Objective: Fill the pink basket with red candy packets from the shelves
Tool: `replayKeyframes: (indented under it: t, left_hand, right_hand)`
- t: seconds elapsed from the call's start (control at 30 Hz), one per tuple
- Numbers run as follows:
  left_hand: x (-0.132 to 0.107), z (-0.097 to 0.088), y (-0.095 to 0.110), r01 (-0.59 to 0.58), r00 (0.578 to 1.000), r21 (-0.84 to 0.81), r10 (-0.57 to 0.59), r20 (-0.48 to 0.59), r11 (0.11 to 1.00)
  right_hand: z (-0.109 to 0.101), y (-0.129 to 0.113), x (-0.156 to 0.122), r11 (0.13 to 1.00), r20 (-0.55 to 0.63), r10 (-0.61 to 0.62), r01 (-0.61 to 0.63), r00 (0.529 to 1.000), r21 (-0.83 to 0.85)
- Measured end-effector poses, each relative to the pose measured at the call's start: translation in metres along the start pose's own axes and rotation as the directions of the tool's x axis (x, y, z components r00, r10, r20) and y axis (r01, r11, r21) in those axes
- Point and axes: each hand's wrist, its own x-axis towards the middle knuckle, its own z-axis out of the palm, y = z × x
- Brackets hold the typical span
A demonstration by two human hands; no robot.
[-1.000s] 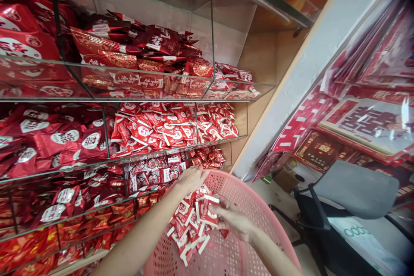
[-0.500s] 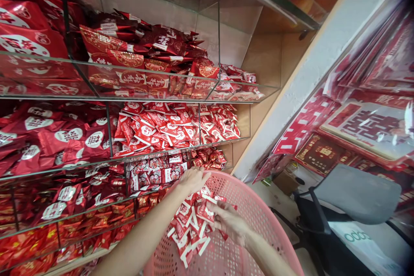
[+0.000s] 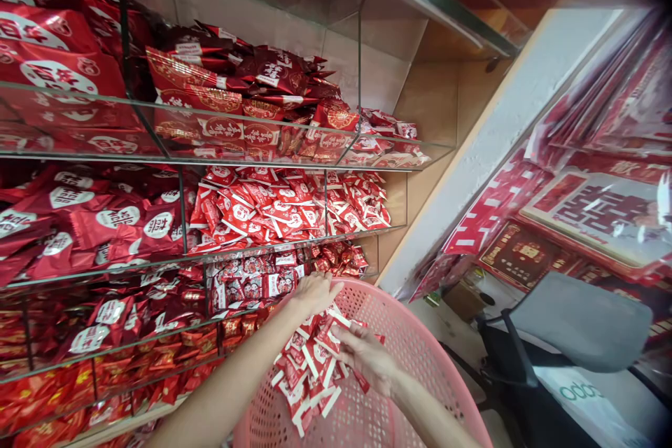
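Packets [image 3: 307, 374] are being held in a loose bunch just over the basket [image 3: 420, 339], clasped between the half-curled left hand [image 3: 313, 292] and the cupped right hand [image 3: 367, 358]. They are being judged light, slippery and soft, best supported from underneath.

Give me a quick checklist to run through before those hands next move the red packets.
1. Grip of the right hand on the packets: ok, fingers closed around them.
2. Hold of the left hand: cannot tell, its palm is hidden.
3. Bunch over the pink basket: ok.
4. No packets hanging loose: not ok, several dangle below the hands.
5. Basket steady: cannot tell, its base is out of view.
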Motion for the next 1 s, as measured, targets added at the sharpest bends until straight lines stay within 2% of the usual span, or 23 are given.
replayKeyframes:
  t: [0.2,0.37,0.57,0.63,0.73,0.83,0.93,1.0]
  left_hand:
    - [-0.001,-0.001,0.001,0.005,1.0,0.008,-0.005,0.008,1.0]
    - [-0.001,-0.002,0.001,-0.012,1.0,0.01,0.012,-0.005,1.0]
    - [0.0,-0.002,-0.001,-0.015,1.0,-0.002,0.015,0.004,1.0]
    - [0.0,-0.002,-0.001,-0.021,1.0,-0.003,0.021,0.007,1.0]
    - [0.0,-0.002,-0.002,-0.024,1.0,0.001,0.024,0.017,1.0]
    - [-0.001,-0.002,-0.002,-0.026,0.999,0.004,0.026,0.021,1.0]
    - [-0.002,-0.005,-0.001,-0.026,0.999,-0.004,0.026,0.033,1.0]
    - [-0.002,-0.007,0.001,-0.021,0.999,-0.01,0.021,0.046,1.0]
  right_hand:
    - [0.0,0.003,0.003,0.994,0.007,-0.076,0.075,0.997,0.08]
    - [-0.004,0.007,0.003,0.991,0.003,-0.058,0.057,0.998,0.125]
    - [-0.004,0.013,0.003,0.994,-0.001,-0.039,0.038,0.999,0.098]
    - [-0.003,0.011,0.0,0.999,0.024,-0.033,0.032,0.999,0.044]
    - [0.001,0.009,-0.01,0.993,0.137,0.029,-0.013,0.99,-0.113]
    - [0.01,0.015,-0.021,0.946,0.281,0.14,-0.045,0.95,-0.32]
    - [0.019,0.032,-0.025,0.879,0.376,0.194,0.009,0.906,-0.477]
    - [0.025,0.044,-0.024,0.799,0.379,0.158,0.108,0.912,-0.592]
